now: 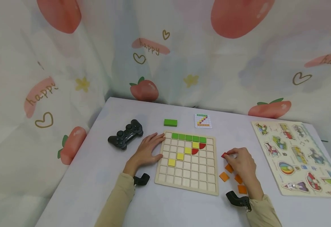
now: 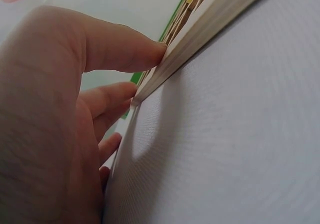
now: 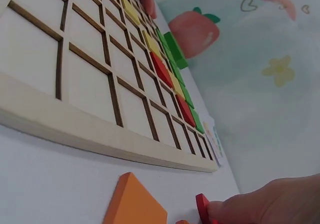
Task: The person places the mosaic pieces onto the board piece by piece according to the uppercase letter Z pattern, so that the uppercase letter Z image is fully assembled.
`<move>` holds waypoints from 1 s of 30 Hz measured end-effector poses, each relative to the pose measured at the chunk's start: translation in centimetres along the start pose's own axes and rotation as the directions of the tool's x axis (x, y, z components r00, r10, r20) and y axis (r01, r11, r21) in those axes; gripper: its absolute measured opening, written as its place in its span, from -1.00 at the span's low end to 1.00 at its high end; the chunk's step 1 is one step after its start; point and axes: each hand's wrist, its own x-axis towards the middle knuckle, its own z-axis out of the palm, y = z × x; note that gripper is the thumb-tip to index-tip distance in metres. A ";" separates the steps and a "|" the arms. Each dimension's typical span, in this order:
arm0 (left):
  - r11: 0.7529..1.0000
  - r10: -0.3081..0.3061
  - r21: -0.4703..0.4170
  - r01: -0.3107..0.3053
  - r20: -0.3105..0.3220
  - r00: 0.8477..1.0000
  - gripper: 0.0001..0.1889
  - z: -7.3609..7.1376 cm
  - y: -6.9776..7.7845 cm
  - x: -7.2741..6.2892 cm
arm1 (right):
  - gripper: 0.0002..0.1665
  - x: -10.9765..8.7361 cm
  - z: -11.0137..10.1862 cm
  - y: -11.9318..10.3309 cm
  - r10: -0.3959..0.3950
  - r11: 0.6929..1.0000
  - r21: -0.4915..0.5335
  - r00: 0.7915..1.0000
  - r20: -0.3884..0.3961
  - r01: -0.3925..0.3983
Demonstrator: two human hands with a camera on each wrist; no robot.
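Note:
A wooden grid board lies on the table, with a row of green squares, a diagonal of yellow squares and two red quarter-circle pieces in its cells. My left hand rests at the board's left edge, fingers extended; in the left wrist view the thumb touches the rim. Right of the board, my right hand pinches a small red piece between thumb and fingers. Several orange squares lie under and beside that hand.
Beyond the board are a green block and a pattern card showing a coloured grid. A black game controller lies at the left. At the right is a wooden picture puzzle board. Patterned fabric hangs behind the table.

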 end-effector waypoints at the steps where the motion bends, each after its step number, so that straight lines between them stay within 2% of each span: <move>1: 1.000 0.002 -0.002 -0.002 -0.005 1.000 -0.24 0.1 0.0 0.0 | -0.63 -0.1 0.0 -0.1 0.003 1.000 -0.010 1.000 0.008 -0.003; 5: 1.000 0.010 0.005 -0.010 -0.008 1.000 -0.24 0.1 0.0 0.3 | -0.55 -0.3 -0.1 -0.2 0.012 0.999 -0.030 1.000 0.018 -0.012; 8: 1.000 0.009 0.004 -0.010 0.004 1.000 -0.23 0.1 0.1 0.5 | -0.63 -0.5 0.2 -0.1 -0.005 1.000 -0.021 1.000 -0.009 0.004; 12: 1.000 -0.004 0.003 0.004 0.015 1.000 -0.23 0.0 0.1 0.2 | -0.73 -0.5 0.6 -0.4 -0.055 0.998 0.027 0.997 -0.048 0.056; 16: 1.000 -0.005 0.011 0.005 0.004 1.000 -0.24 -0.1 -0.1 0.0 | -0.65 0.0 0.5 -1.8 -0.120 0.989 0.080 0.992 -0.032 0.122; 19: 1.000 -0.001 0.006 0.001 -0.007 1.000 -0.24 -0.2 -0.2 0.0 | -0.62 0.5 1.0 -3.2 -0.200 0.971 0.133 0.980 -0.021 0.201; 24: 1.000 0.004 0.002 -0.004 -0.009 1.000 -0.23 -0.2 -0.2 0.1 | -0.71 0.9 3.1 -5.5 -0.344 0.907 0.258 0.939 -0.004 0.333; 27: 1.000 0.004 -0.009 -0.004 -0.010 1.000 -0.23 -0.1 -0.1 0.1 | -0.81 0.6 4.5 -6.6 -0.377 0.880 0.331 0.925 0.051 0.341; 30: 1.000 -0.003 -0.019 0.003 0.000 1.000 -0.23 -0.1 0.0 -0.1 | -0.88 0.1 5.7 -7.4 -0.374 0.883 0.346 0.921 0.113 0.316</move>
